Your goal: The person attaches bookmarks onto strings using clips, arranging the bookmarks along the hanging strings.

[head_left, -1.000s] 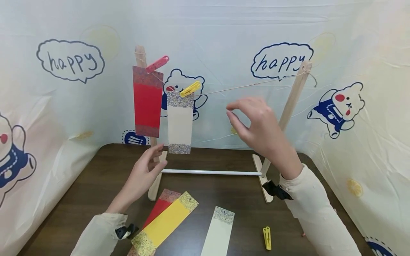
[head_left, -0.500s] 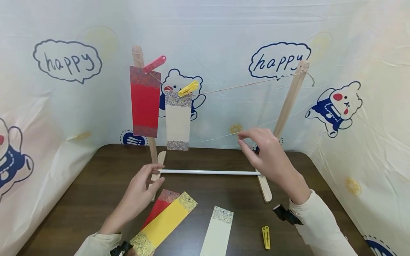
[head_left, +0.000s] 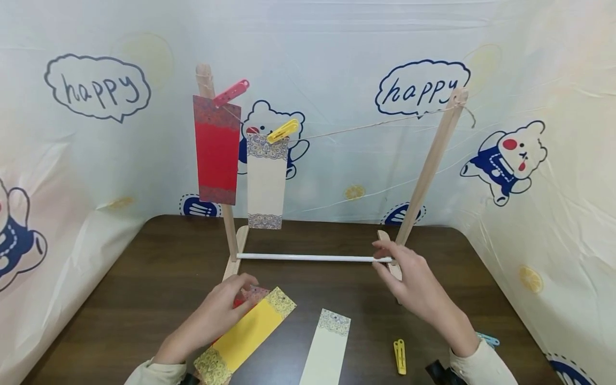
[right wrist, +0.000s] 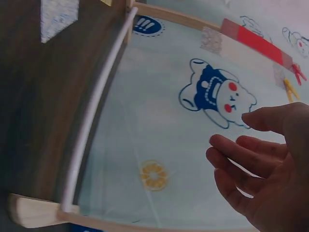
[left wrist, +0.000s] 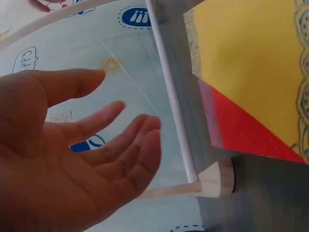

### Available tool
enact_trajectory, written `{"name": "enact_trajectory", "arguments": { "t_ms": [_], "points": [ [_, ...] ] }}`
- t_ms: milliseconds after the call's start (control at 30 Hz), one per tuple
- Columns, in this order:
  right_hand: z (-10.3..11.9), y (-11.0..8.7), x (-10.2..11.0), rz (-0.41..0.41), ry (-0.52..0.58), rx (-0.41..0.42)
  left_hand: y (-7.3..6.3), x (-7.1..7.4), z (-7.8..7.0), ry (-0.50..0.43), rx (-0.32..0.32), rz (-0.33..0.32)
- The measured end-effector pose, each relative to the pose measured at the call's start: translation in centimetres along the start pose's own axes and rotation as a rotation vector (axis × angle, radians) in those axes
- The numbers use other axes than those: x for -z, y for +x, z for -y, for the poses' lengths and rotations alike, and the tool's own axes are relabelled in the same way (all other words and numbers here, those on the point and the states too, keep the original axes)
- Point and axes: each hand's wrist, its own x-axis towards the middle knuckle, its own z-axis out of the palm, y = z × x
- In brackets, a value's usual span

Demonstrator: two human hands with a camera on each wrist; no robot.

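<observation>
Cream cuff (head_left: 156, 371) leads to the left hand (head_left: 212, 310), loosely spread, holding nothing, near the yellow card (head_left: 252, 331) overlying a red card (head_left: 260, 292) on the bench (head_left: 337, 289). The yellow card should be light, bendy, easily creased, best pinched by a long edge. The head view overlaps the white rod (head_left: 308, 258) and right hand (head_left: 416, 280); the right wrist view shows them apart, that hand half-wide, empty.
</observation>
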Motion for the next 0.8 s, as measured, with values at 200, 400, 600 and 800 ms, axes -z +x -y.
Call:
{"name": "enact_trajectory", "arguments": {
  "t_ms": [200,400,600,800],
  "points": [
    [-2.6,-3.3,-0.9,0.02,0.012,-0.12,0.0,-0.9,0.2,0.029,0.018,0.111],
    [-5.5,-6.3,-1.0,0.21,0.158,-0.303,0.1,-1.3,0.0,0.047,0.111,0.203],
    [-7.7,-9.1,-1.7,0.613,0.452,-0.427,-0.1,-2.2,0.0,0.143,0.15,0.239],
    [-8.4,-10.0,-3.1,0.659,0.481,-0.457,0.0,-3.1,-0.1,0.237,0.182,0.245]
  ]
}}
